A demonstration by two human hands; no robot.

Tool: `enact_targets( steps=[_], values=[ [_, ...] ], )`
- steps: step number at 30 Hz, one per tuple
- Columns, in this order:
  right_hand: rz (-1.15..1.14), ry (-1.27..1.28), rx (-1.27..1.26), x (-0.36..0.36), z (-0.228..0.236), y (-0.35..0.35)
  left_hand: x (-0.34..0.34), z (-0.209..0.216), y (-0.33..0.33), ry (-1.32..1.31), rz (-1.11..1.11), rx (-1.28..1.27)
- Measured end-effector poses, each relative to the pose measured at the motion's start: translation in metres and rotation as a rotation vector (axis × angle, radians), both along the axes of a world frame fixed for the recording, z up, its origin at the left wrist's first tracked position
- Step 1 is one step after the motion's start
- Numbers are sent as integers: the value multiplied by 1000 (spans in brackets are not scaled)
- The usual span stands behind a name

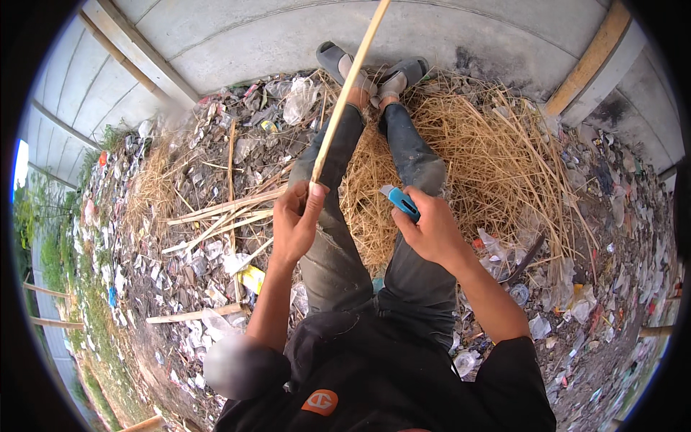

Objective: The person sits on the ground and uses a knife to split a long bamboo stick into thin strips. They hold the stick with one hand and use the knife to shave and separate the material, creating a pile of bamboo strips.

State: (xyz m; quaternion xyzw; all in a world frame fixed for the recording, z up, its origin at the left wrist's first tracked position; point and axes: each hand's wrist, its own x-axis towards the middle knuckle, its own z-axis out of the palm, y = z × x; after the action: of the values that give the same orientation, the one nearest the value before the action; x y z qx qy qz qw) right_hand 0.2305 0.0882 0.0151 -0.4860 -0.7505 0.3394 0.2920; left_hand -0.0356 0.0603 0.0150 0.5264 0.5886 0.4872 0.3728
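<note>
- Left hand point(296, 219) clenched on bamboo strip point(348, 85) slanting toward one o'clock.
- Right hand point(430, 232) gripping blue utility knife point(399, 202), at three o'clock of left hand.
- Straw pile point(489, 155) beyond knees.

Daylit outdoor spot. Concrete slabs point(288, 36) span ten to two o'clock. Straw heap point(489, 151) lies at two. Litter point(180, 237) covers the ground at nine, grass point(50, 245) beyond.

Pale, matt wooden strip point(345, 93) — glossy blue plastic cutter point(400, 201) — dry straw point(489, 151), rough concrete point(302, 36).
</note>
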Motion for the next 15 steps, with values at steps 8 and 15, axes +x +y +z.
enact_targets(
  steps=[8, 15],
  values=[
    [62, 300, -163, 5, -7, -10, -164, 135, -28, -94, 738, 962],
    [218, 1171, -254, 17, 65, 30, -155, 72, -54, -376, 553, 658]
  ],
)
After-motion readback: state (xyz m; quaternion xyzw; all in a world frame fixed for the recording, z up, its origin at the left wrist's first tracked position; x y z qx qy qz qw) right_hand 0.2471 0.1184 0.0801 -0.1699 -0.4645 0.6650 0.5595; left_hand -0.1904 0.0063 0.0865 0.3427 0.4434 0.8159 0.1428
